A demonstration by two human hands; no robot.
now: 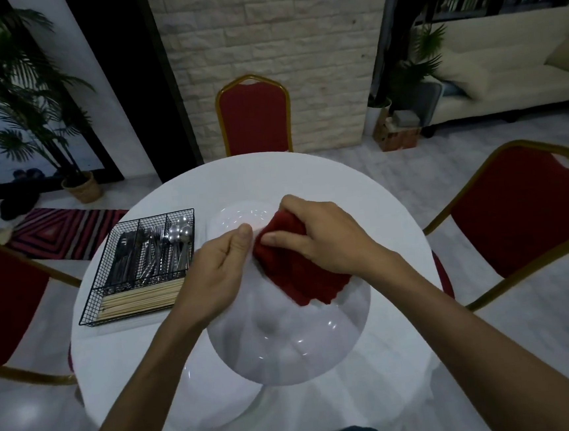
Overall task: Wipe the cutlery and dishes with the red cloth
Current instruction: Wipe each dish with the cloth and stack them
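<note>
I hold a large white plate [287,345] tilted above the round white table [378,207]. My left hand [216,273] grips its far left rim, thumb on top. My right hand [326,235] presses the bunched red cloth [298,269] against the plate's upper part. Another white plate [235,218] lies flat on the table behind my hands. A further white plate [216,400] sits on the table under the held one. A black wire caddy [136,273] at the left holds knives, forks, spoons [179,231] and wooden chopsticks [139,298].
Red chairs with gold frames stand at the far side [253,115], the right [524,215] and the left [5,301] of the table. A potted palm [36,109] and a striped rug [64,231] are at the left. A cream sofa [504,69] stands at the back right.
</note>
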